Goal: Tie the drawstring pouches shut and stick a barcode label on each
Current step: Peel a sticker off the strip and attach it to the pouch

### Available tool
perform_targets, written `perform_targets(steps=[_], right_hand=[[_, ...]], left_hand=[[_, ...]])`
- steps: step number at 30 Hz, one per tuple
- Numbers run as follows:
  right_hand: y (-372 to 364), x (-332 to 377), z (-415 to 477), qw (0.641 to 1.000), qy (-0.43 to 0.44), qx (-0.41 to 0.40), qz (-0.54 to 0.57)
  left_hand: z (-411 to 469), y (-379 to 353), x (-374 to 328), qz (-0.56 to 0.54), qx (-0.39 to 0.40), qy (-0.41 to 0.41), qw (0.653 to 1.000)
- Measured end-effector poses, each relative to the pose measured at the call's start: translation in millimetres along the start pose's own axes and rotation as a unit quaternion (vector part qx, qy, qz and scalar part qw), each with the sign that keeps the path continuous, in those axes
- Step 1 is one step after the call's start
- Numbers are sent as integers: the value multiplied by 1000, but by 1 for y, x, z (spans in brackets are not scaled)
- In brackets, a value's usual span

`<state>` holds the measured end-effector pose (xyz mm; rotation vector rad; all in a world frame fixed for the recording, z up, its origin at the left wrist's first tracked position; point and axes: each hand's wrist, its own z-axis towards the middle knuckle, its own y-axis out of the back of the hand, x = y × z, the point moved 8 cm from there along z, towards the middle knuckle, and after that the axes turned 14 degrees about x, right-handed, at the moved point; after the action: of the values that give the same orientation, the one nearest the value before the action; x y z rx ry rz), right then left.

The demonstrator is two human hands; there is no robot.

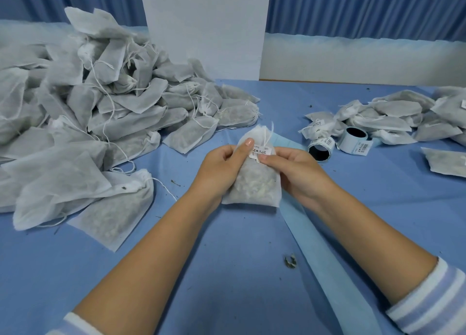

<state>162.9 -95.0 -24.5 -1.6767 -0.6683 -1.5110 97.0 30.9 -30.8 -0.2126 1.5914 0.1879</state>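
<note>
Flanking the pouch (252,183), left hand (222,168) grips its side; right hand (295,173) pinches it at the label (261,153).

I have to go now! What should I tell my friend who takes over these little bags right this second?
Left hand: grips the pouch by its left side, thumb on top.
Right hand: holds the right side, thumb on the barcode label.
Done: this pouch's top looks gathered and the label is on. The right pile shows some labels.
Left: the big left pile, no labels visible. The label rolls lie right of the hands.
</note>
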Motion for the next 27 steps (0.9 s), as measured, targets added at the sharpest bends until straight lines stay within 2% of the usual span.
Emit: perform_targets(steps=[3,7,10,12,15,17,20,21,23,25,27], right_hand=[[2,-2,0,1000,-10,-8,19],[0,-1,-2,999,-9,-36,-10],[-12,2,-3,991,-7,11,-131],[-21,2,-5,986,0,48,-160],[-20,0,-5,989,2,42,-143],[-12,2,-5,991,10,9,-131],[18,32,-12,979,137,-130,-74],[26,40,-16,971,179,-153,-36],[33,48,-20,968,207,-143,-12],[30,40,-16,979,163,-118,-39],[22,25,-9,987,103,-97,-72]], left_hand=[[1,-2,1,-15,36,8,999],[1,8,8,-58,-41,7,997],[1,23,17,-119,-112,22,986],[3,27,21,-128,-125,38,983],[6,25,23,-130,-101,51,985],[8,24,22,-150,-85,43,984],[7,29,22,-194,-101,45,975],[7,33,23,-180,-114,47,976],[6,44,19,-99,-146,40,983],[3,57,7,54,-184,19,981],[0,68,-7,247,-206,-13,947]])
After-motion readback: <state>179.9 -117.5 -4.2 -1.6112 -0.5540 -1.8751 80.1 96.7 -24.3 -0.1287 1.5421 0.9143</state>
